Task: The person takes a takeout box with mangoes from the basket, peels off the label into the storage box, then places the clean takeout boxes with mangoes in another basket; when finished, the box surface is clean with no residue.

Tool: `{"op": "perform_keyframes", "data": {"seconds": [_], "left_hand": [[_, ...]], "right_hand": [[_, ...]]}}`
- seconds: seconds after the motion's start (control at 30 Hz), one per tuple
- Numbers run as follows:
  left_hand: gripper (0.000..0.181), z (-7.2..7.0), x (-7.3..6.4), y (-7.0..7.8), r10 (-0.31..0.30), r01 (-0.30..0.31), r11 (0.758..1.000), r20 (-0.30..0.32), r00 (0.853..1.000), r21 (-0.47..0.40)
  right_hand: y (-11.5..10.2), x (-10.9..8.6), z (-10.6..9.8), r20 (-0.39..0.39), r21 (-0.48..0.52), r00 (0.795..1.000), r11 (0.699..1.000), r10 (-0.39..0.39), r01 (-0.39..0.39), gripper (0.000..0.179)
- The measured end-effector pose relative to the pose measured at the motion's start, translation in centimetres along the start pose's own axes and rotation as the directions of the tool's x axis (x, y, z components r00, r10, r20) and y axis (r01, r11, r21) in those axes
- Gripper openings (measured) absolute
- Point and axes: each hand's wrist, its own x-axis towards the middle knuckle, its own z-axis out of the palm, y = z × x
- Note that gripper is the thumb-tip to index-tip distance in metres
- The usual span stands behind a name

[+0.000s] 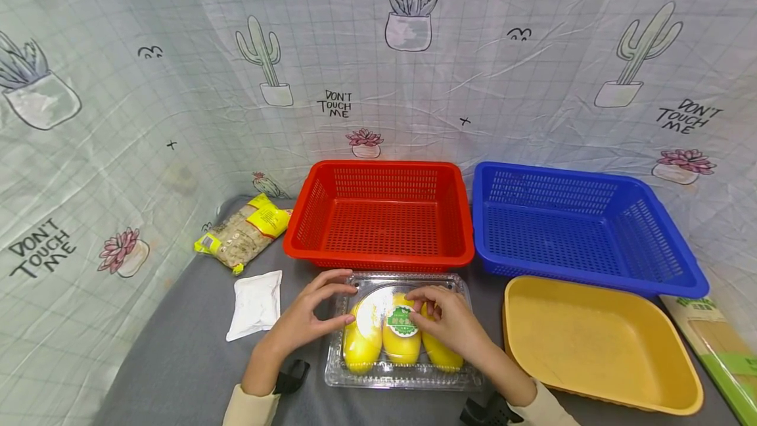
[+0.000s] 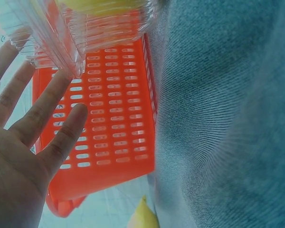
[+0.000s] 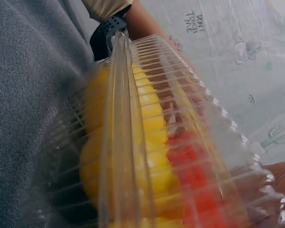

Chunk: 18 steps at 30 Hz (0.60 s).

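A clear plastic clamshell box [image 1: 405,377] lies on the grey cloth with yellow oval fruit [image 1: 362,347] inside and a green-and-white label [image 1: 402,321] on its lid. My left hand [image 1: 316,304] is at the box's left side, fingers spread. In the left wrist view, the fingertips [image 2: 61,78] are right at the ribbed plastic edge. Over the lid's right half, my right hand [image 1: 449,321] has loosely bent fingers, with thumb and fingertips beside the label. The right wrist view shows the box's ribbed wall [image 3: 147,118] close up, with little of that hand.
Behind the box stand a red basket [image 1: 378,258] and a blue basket [image 1: 582,275]. A yellow tub [image 1: 603,347] is at the right, beside a green-and-tan packet [image 1: 715,347]. At the left lie a white pouch [image 1: 255,304] and a yellow-ended bag [image 1: 245,232].
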Motion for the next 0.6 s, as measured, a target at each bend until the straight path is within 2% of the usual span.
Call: {"op": "perform_keyframes", "data": {"seconds": [0.1, 0.27, 0.47, 0.6], "left_hand": [[0.04, -0.01, 0.02, 0.04, -0.011, 0.011, 1.0, 0.001, 1.0, 0.001], [0.041, -0.05, 0.02, 0.1, -0.027, 0.027, 1.0, 0.004, 1.0, -0.003], [0.041, -0.07, 0.03, 0.07, -0.043, 0.043, 0.999, 0.007, 0.999, -0.024], [0.041, -0.04, 0.02, 0.0, -0.03, 0.03, 0.999, 0.002, 1.0, -0.02]], "right_hand": [[0.01, -0.03, 0.1, -0.007, -0.021, 1.0, 1.0, -0.013, 0.013, 0.009], [0.14, -0.07, 0.15, -0.014, -0.003, 1.0, 1.0, -0.026, 0.026, 0.01], [0.22, -0.21, -0.02, -0.012, 0.091, 1.0, 0.996, -0.007, 0.008, 0.006], [0.13, -0.35, -0.19, -0.018, 0.178, 1.0, 0.984, 0.012, -0.009, 0.006]]}}
